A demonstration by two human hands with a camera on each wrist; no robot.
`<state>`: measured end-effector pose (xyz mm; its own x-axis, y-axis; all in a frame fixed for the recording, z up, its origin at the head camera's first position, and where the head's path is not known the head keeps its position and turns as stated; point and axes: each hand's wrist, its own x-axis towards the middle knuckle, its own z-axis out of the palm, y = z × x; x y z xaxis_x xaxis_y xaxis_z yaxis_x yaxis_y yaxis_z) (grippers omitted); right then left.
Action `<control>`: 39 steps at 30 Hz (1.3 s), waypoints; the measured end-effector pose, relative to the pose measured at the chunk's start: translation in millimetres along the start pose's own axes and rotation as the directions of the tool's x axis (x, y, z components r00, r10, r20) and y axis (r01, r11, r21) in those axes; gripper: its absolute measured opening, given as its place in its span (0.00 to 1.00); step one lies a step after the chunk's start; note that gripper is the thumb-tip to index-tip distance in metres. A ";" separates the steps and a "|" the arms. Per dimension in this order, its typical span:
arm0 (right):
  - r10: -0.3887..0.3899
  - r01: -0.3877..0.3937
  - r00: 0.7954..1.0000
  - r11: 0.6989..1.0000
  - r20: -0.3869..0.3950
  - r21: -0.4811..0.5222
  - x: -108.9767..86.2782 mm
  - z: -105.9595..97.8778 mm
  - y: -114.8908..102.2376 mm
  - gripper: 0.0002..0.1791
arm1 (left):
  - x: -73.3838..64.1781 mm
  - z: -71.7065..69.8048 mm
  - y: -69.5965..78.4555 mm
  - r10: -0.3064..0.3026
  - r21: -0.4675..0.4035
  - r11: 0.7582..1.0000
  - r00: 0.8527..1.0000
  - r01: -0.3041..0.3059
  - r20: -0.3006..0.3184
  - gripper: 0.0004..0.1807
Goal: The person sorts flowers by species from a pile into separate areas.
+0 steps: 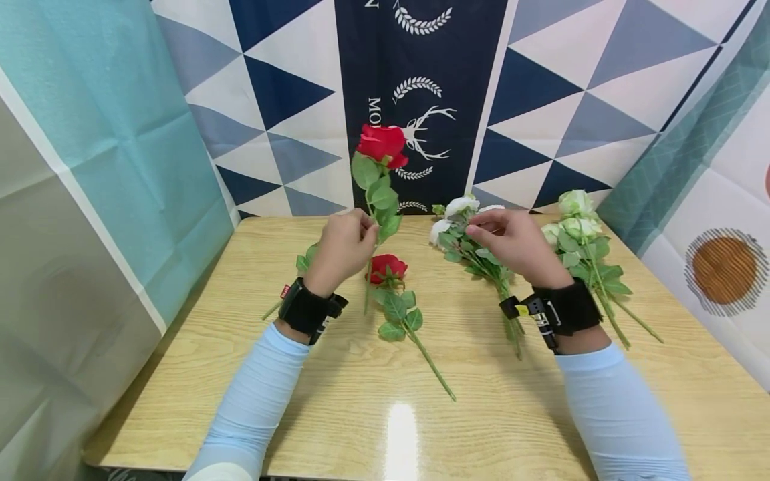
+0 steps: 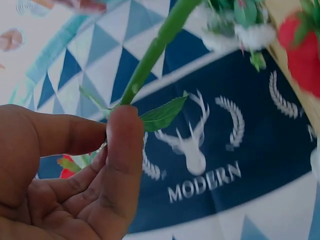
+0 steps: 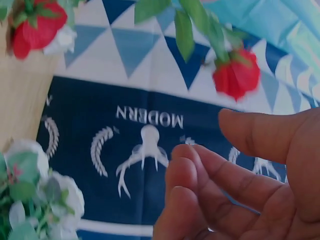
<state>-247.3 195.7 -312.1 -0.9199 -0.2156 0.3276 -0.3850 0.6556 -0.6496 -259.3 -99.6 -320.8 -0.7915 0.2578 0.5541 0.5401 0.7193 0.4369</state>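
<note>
My left hand (image 1: 344, 250) pinches the stem of a red rose (image 1: 383, 145) between thumb and fingers, with the bloom upright above the table. Up close, the left wrist view shows the green stem (image 2: 142, 70) leaving the fingertips. Over the bunch of white flowers (image 1: 462, 206) hovers my right hand (image 1: 517, 242); in the right wrist view its thumb and loosely bent fingers (image 3: 240, 175) are apart, with nothing between them. Another red rose (image 1: 386, 268) lies on the table below the held one. A leafy stem (image 1: 305, 259) lies partly hidden behind the left hand.
Pale green-white roses (image 1: 575, 230) lie at the right of the wooden table (image 1: 337, 414). A patterned cloth (image 1: 421, 60) hangs along the table's back edge, with more fabric (image 1: 108, 120) at the left side and on the right.
</note>
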 end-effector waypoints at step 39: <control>-0.105 0.140 0.986 0.942 -0.127 0.306 -4.1 48.7 -30.4 0.13 | -16.9 41.4 46.4 0.198 -0.199 0.965 0.973 -0.172 0.117 0.05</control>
<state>-235.5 141.4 -327.1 -0.8571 -0.1897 0.4789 -0.5143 0.3660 -0.7755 -232.6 -43.8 -339.3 -0.6968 0.4691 0.5426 0.7144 0.5214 0.4666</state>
